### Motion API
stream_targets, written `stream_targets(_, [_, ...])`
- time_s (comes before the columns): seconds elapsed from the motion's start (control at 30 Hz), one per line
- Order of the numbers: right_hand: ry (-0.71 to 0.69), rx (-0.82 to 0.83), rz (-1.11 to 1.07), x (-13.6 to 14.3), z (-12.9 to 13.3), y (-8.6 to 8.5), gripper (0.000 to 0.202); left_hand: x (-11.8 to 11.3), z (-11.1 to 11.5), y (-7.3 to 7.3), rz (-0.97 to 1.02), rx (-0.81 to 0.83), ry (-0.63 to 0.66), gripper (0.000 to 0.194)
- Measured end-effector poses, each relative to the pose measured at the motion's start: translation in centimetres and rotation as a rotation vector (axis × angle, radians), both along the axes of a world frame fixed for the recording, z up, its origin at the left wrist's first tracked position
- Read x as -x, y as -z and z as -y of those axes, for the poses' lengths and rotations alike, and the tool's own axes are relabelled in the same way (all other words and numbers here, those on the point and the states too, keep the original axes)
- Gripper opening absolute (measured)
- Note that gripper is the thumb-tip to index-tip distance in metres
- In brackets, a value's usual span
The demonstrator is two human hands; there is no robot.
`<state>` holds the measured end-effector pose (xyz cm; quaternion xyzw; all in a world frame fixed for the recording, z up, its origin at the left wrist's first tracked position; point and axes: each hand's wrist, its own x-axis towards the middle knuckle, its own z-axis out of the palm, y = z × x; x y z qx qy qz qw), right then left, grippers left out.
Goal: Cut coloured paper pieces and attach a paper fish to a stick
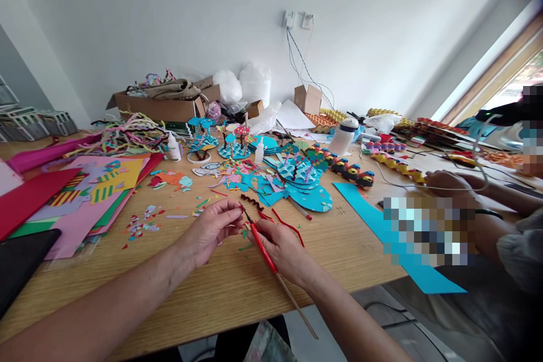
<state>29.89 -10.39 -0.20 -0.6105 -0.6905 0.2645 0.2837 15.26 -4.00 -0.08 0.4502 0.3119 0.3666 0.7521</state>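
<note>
At the near edge of the tabletop (203, 294), a thin wooden stick (297, 306) slants toward me from the red tool (263, 249). My right hand (280, 240) is curled round that tool. At its dark tip, my left hand (218, 223) pinches thumb and forefinger together on something too small to tell. Just beyond the tool lies a brown fuzzy stem (251, 201); farther beyond it, a white bottle (259, 151) stands upright, and, back left of it, a cardboard box (163, 106) is heaped with cloth (178, 89).
</note>
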Motion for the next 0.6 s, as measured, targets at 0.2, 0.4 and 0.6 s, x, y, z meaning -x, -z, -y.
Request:
stream_targets(0.2, [-0.011, 0.010, -0.005, -0.05, 0.11, 0.22, 0.037, 0.13, -0.15, 0.15, -0.021, -0.009, -0.006, 0.010])
stream_targets(0.4, [-0.021, -0.005, -0.001, -0.20, 0.07, 0.34, 0.035, 0.23, -0.20, 0.18, -0.027, -0.008, -0.018, 0.008])
stream_targets(0.6, [-0.027, -0.018, 0.040, -0.24, 0.04, 0.52, 0.034, 0.33, -0.33, 0.21, -0.005, 0.006, -0.040, 0.009])
